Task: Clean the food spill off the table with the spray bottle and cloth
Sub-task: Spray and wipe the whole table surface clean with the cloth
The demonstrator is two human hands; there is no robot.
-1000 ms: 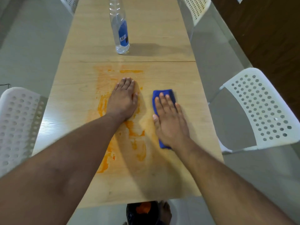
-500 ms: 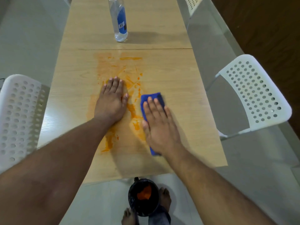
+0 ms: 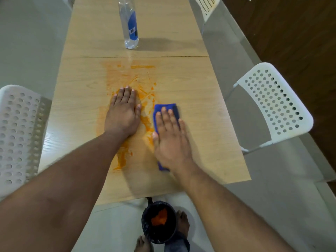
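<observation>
An orange food smear [image 3: 127, 77] streaks the middle of the light wooden table [image 3: 209, 106]. My left hand [image 3: 123, 113] lies flat on the smear with straight fingers. My right hand [image 3: 171, 137] presses flat on a folded blue cloth [image 3: 166, 108], just right of the smear; most of the cloth is hidden under the palm. A clear bottle [image 3: 129, 24] with a blue label stands upright farther back on the table; its top is out of frame.
White perforated chairs stand at the left [image 3: 16, 131], the right [image 3: 272, 106] and the far right [image 3: 207, 6]. On the floor below the table's near edge sits a dark bin [image 3: 158, 222] holding orange waste, between my bare feet.
Both hands have slid toward the table's near edge, the right one dragging the cloth with it. More of the smeared area now shows beyond the left fingers.
</observation>
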